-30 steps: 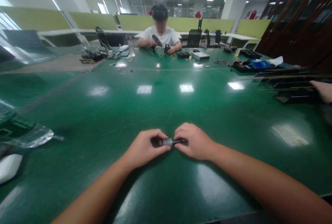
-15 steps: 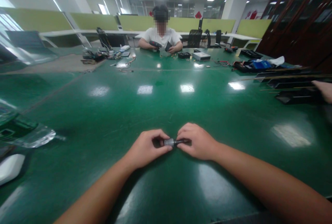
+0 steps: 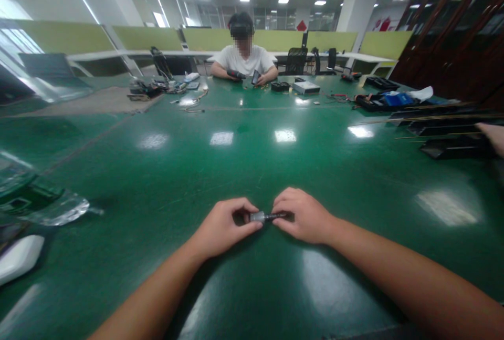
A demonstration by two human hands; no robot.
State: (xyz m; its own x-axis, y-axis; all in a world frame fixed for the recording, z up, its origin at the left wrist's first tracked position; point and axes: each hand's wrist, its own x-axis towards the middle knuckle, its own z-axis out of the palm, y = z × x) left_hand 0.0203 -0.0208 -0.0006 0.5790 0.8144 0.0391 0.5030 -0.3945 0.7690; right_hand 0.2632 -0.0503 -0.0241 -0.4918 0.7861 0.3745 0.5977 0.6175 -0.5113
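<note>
"Green, glossy tabletop (image 3: pixel 220 166) spreads across most of the view. At its left edge are a clear plastic bottle (image 3: pixel 43 198), cut off by the frame, and a smooth white object (image 3: pixel 19 258) nearer the wearer."

"And moving right, where are the hands?"

"Near the middle, the left hand (image 3: pixel 228 227) comes first. Its thumb and fingertips pinch a small grey cylinder (image 3: pixel 257 217), with a dark hollow showing between thumb and forefinger."

"Which way does the piece point?"

"Sideways. From the cylinder's right end a thin dark shaft (image 3: pixel 269 217) runs straight toward the right hand (image 3: pixel 305 216), so the long axis lies left to right, in line with both sets of fingertips and across the wearer's view."

"Is one hand closer to it?"

"Neither; both touch it. The left has the cylinder, the right pinches the shaft between thumb and bent fingers. A short stretch of shaft shows between the hands. I cannot tell whether the piece rests on the table or is just above it."

"Anything farther right?"

"Long black channels (image 3: pixel 452 147), well apart from this work, with another person's hand (image 3: pixel 494 136) beside them at the edge."
</note>
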